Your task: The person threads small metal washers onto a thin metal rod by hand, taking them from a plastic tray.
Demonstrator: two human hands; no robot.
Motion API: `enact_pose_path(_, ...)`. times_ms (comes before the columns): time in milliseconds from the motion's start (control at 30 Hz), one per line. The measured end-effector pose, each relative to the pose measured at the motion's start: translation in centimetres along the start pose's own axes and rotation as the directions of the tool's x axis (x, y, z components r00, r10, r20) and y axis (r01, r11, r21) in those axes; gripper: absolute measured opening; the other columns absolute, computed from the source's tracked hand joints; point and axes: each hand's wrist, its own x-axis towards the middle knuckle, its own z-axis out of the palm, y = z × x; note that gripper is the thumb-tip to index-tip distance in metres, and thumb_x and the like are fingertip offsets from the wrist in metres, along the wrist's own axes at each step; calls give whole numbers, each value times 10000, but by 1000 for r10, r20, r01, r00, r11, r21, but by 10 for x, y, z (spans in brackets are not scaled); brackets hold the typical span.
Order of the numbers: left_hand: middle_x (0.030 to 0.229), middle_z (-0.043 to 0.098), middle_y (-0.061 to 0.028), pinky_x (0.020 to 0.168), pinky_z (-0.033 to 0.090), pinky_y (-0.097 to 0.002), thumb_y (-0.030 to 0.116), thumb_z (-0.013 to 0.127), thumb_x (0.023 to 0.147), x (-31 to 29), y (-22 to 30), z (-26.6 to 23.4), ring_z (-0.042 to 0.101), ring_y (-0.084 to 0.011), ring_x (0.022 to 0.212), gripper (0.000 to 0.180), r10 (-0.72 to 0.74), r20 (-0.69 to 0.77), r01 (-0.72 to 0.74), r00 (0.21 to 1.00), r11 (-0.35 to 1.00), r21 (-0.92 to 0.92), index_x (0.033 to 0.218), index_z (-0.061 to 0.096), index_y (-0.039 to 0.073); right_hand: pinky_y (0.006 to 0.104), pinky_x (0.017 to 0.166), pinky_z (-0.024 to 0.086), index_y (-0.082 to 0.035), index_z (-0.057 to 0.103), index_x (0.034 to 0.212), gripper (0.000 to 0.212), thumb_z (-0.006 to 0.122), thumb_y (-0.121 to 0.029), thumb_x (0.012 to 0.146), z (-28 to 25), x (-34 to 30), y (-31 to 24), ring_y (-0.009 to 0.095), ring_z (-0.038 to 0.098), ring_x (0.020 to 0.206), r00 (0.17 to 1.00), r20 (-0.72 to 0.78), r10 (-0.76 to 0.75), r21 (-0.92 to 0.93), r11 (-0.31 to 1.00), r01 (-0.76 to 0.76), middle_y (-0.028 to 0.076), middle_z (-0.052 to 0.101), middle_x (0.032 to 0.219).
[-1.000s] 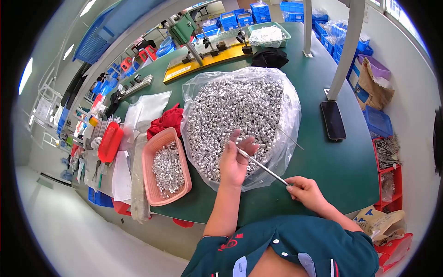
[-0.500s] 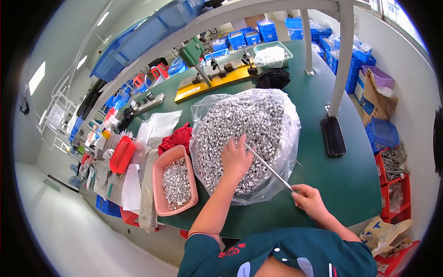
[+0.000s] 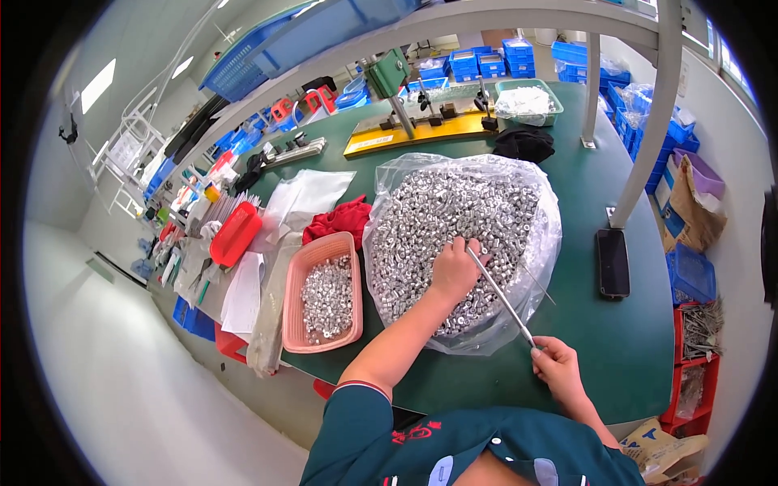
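Observation:
A clear plastic bag (image 3: 545, 261) lies spread on the green table, heaped with small silver ring-shaped metal parts (image 3: 454, 202). Across its near right side slants a slim metal rod (image 3: 506, 306). My right hand (image 3: 557, 368) grips the rod's lower end, thumb and fingers closed round it. Over the heap, my left hand (image 3: 455, 269) has its fingers bunched at the rod's upper end; whatever they pinch there is too small to make out. A thinner rod (image 3: 539, 287) rests on the bag's right part, apart from both hands.
Left of the bag stands a pink basket (image 3: 292, 324) of similar small parts, with a red cloth (image 3: 339, 219) behind. A phone (image 3: 613, 263) lies right, by the shelf post (image 3: 648, 154). Farther back are a yellow-based fixture (image 3: 381, 142), a black cloth (image 3: 525, 142) and a green tray (image 3: 557, 105).
The view has shifted, moving the bench rightward in the picture. My left fingers, spread over the parts before, are now drawn together at the rod's upper end. My right hand keeps its grip.

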Motion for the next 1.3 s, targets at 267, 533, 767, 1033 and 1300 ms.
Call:
enact_pose_path(267,690,532,-88,498,478,-347,318,588,840,7,-26,-2,585,-256,606,269,-62,-56,51,997,982,-180,822,533,55,188,478,351,20,591,1048,215,571,-74,855,-2,-2,1,36,440,519,1000,-24,-4,-34,999,3,-13,508,592)
enact_pose_path(533,650,487,-42,397,327,-219,294,516,890,35,-81,-25,460,-98,509,255,-269,773,211,575,-864,-458,829,529,46,186,473,346,18,591,1053,220,572,-80,857,6,-5,-3,37,441,518,1000,-4,27,-20,999,-27,-13,513,601)
enact_pose_path(767,725,506,-87,454,430,-237,200,474,871,33,-49,-38,494,-153,600,228,-351,878,-450,325,-874,-183,802,507,-15,181,472,343,13,594,1054,222,579,-77,851,13,-5,-5,38,447,527,997,-7,77,-22,997,-77,-12,518,612)
enact_pose_path(1033,697,466,-43,381,241,-214,298,595,864,-29,-43,-26,347,-88,476,262,-33,744,95,668,-987,-129,940,542,53,194,499,363,12,602,1053,223,581,-72,847,9,-2,-1,43,467,553,999,10,36,-77,996,-35,-13,519,619)
enact_pose_path(1300,668,481,-22,374,230,-200,322,622,848,-48,-34,-35,348,-81,459,290,-96,755,212,648,-930,-300,942,555,56,201,521,367,-1,607,1059,224,580,-76,849,5,-3,-3,42,464,565,997,70,-12,-199,980,26,-19,517,622)
